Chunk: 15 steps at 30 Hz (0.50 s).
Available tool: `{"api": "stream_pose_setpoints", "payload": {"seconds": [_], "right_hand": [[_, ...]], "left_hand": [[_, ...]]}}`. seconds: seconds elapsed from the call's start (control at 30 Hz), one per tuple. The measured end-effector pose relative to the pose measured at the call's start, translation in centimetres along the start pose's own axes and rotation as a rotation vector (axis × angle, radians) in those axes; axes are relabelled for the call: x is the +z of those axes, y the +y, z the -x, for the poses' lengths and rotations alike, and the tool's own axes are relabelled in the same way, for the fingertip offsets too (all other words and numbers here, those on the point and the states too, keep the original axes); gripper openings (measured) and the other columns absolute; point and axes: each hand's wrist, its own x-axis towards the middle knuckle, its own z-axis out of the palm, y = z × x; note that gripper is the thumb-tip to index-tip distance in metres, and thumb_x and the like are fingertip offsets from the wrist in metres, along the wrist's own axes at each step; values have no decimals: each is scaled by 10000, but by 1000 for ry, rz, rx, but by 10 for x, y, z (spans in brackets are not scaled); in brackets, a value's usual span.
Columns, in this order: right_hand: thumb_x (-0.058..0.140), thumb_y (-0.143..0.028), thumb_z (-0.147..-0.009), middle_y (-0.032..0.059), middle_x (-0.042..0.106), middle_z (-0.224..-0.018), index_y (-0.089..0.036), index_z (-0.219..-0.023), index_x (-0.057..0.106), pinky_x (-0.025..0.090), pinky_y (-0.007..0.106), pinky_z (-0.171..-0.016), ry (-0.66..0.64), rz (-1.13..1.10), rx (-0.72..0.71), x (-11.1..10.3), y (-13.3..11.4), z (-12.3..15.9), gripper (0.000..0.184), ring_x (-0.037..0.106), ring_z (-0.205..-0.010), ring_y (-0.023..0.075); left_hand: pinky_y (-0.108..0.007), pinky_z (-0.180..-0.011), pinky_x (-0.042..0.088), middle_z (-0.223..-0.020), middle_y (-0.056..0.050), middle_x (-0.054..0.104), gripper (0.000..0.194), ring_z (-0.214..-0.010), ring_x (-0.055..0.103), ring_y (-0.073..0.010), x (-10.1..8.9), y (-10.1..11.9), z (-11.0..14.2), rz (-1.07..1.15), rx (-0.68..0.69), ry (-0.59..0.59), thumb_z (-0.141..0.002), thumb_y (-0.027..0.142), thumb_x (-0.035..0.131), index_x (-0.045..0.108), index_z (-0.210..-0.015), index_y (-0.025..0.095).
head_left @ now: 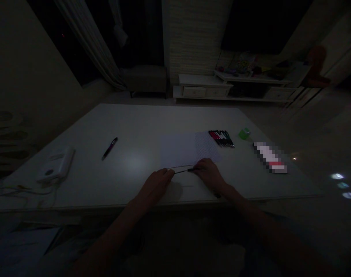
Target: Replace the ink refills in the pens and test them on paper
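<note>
The room is dim. My left hand [157,184] is closed, fingertips pinching the end of a thin dark rod [179,172] that looks like a pen refill. Facing it, my right hand [208,173] is closed around a short dark pen barrel [190,169]. Rod and barrel are nearly in line; whether they touch is too dark to tell. Just beyond both hands lies paper [178,148], its right part covered with lines of writing. Under my right wrist a small dark object [217,195] shows in part.
A row of several pens [221,138] lies past the paper, near a green container [244,133] and a blurred-out flat object [270,157]. One pen [110,148] rests at left. A white device [56,164] with cables sits by the left edge of the white table [140,119].
</note>
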Motion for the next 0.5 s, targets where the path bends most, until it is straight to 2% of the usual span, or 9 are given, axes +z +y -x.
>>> {"api": "stream_pose_setpoints", "payload": {"seconds": [0.2, 0.37, 0.5], "right_hand": [[572, -271, -800, 63, 623, -864, -217, -843, 673, 428, 341, -779, 22, -90, -25, -3, -12, 1, 122, 541, -867, 192], [631, -305, -763, 56, 627, -851, -227, -834, 670, 442, 336, -776, -63, -187, -98, 2, -33, 8, 113, 554, -860, 190], [621, -299, -769, 56, 624, -837, -223, -793, 677, 448, 329, -756, -77, -189, -92, 4, -35, 10, 97, 560, -843, 185]], "left_hand": [[-263, -651, 398, -839, -46, 569, 206, -728, 549, -155, 3, 6, -3, -66, 14, 13, -912, 221, 320, 523, -935, 201], [-272, -640, 396, -830, -45, 564, 202, -710, 548, -163, 4, 15, -6, -84, 40, -47, -907, 219, 332, 526, -959, 201], [-265, -651, 396, -830, -40, 560, 199, -720, 550, -155, 5, 17, -6, -77, 37, -67, -907, 218, 333, 520, -975, 206]]}}
